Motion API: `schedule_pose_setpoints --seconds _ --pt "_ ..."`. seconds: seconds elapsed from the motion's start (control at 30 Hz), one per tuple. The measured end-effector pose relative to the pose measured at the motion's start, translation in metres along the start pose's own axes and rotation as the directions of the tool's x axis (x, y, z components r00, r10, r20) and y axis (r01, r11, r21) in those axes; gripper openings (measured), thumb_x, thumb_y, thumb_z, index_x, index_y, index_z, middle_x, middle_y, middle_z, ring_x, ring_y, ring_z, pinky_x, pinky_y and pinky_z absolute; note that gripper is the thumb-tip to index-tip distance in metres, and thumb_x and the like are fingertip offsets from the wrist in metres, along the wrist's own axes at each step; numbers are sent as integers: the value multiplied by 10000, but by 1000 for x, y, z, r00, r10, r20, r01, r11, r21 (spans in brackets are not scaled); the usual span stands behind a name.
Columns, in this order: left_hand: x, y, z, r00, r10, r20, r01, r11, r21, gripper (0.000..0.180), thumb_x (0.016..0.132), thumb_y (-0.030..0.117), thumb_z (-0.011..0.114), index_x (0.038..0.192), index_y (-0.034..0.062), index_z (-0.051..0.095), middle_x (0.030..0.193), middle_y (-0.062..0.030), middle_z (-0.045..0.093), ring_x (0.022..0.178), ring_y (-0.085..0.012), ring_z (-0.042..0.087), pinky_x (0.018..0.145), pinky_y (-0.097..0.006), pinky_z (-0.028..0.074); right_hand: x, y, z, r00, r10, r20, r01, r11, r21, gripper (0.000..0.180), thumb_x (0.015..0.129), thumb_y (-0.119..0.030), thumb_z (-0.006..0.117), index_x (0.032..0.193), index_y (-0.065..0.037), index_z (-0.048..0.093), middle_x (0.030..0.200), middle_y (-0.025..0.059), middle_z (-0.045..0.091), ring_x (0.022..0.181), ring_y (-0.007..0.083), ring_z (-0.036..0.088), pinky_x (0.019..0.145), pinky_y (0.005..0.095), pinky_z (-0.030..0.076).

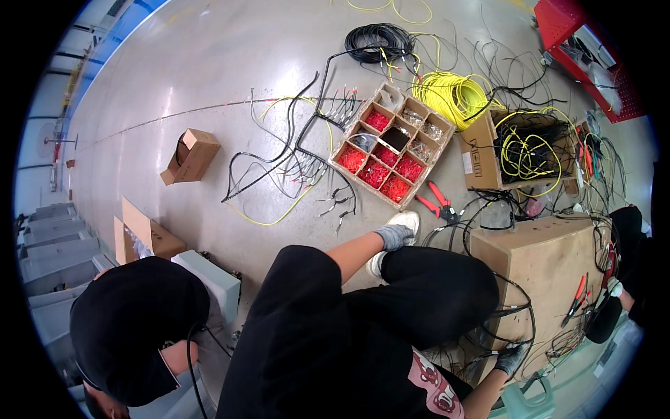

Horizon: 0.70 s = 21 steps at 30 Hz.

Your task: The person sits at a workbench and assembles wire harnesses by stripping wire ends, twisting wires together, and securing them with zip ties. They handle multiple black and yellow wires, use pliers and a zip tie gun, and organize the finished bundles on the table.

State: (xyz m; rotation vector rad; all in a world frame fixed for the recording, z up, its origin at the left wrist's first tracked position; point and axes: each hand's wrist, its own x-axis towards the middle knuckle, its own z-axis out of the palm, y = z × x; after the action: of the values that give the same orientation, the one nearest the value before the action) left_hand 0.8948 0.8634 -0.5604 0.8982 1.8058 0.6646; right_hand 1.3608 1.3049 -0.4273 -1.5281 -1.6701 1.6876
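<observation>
1. Open cardboard box (481,159): brown, dark printed marks and a pale label on its outer side; label too small to read; coiled black and yellow cable inside.
2. Shirt panel (434,385): pink, printed with lettering and a figure, on the wearer's black clothing.
3. Black cable (533,325): thin, smooth, looped; located at the right hand, beside the large cardboard box (558,244). No single straight axis; its outer loop curved from the hand away from the wearer, along the box.
4. Right hand (511,357): grey-gloved, in contact with the black cable; how tightly the fingers closed could not be told.
5. Left hand (396,237): grey-gloved, well apart from the right, laid against a white shoe (407,222); whether it gripped could not be told.
6. Divided tray (368,186): cardboard, rectangular, set aslant on the smooth grey floor (195,70); small red and clear pieces in its compartments.
7. Crimping tool (438,201): red handles, dark head, near the tray.
8. Yellow cable coil (447,94): round, glossy, beyond the tray.
</observation>
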Motion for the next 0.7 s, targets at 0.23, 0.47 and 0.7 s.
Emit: schedule_pose_setpoints --seconds 0.23,0.47,0.7 --pt "-91 -31 -133 402 33 -915 155 982 104 196 864 159 531 1008 43 594 935 -153 599 822 -309 584 758 -409 460 -9 -20 14 949 198 -248 -83 909 408 170 879 -186 567 1035 -127 599 679 -37 530 603 106 494 586 235 458" --pt "-55 -172 -245 450 -623 -640 656 717 -237 519 795 102 500 1310 116 442 1398 -145 366 1277 -320 362 1052 -370 316 -14 -34 27 905 284 -317 -155 914 376 390 895 -206 512 1279 -141 491 1014 26 610 877 152 547 798 293 453" --pt "-13 -207 -255 587 -651 -481 678 720 -146 427 875 195 433 1297 143 463 1172 -198 568 1065 -365 547 946 -391 400 -21 -48 43 878 283 -386 -184 944 273 140 901 -293 535 917 -156 562 656 -65 465 528 54 423 493 177 395"
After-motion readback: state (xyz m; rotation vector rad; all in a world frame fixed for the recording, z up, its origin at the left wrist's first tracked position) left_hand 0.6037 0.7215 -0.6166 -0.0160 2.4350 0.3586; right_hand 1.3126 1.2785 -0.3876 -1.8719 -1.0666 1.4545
